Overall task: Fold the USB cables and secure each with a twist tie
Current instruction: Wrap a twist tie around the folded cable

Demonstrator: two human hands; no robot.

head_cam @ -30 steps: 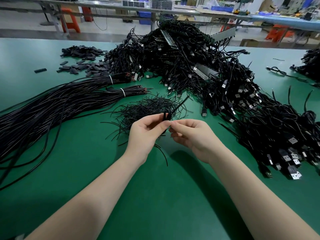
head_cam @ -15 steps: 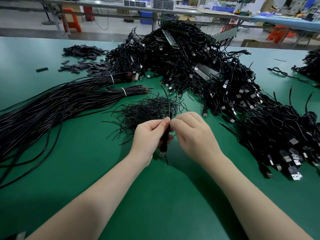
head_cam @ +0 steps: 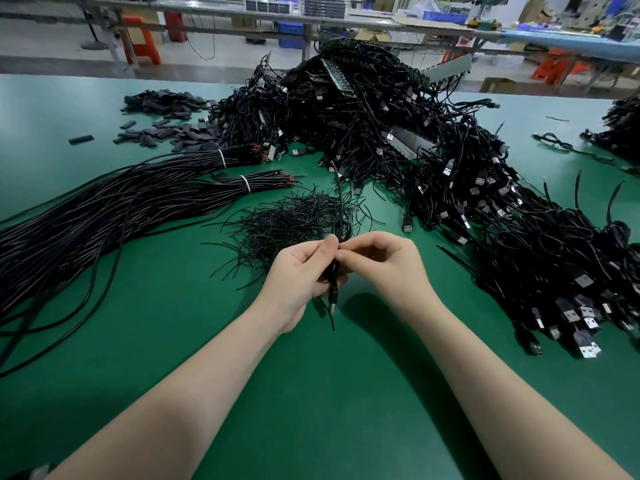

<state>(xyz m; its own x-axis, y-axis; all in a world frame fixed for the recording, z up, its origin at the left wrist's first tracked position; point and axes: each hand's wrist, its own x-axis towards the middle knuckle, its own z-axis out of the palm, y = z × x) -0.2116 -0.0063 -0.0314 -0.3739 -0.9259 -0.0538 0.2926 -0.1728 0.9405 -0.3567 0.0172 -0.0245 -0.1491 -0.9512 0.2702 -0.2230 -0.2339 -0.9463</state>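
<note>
Two hands meet above the green tabletop (head_cam: pixel 173 341): left hand (head_cam: pixel 298 271) grips the folded black USB cable (head_cam: pixel 333 275) upright; right hand (head_cam: pixel 384 261) pinches its thin black twist tie (head_cam: pixel 341 202).

this is looking like a factory assembly floor. a long green desk (head_cam: pixel 104 341) is carrying a huge heap of black usb cables (head_cam: pixel 398 133), bundles of cut wire (head_cam: pixel 104 209) bound with white ties, a loose pile of twist ties (head_cam: pixel 287 220) and scattered black sleeve pieces (head_cam: pixel 162 133). behind it, more long workbenches (head_cam: pixel 311 26) are running across the room, with orange stools (head_cam: pixel 140 39) and blue bins (head_cam: pixel 440 17) sitting around them.
</note>
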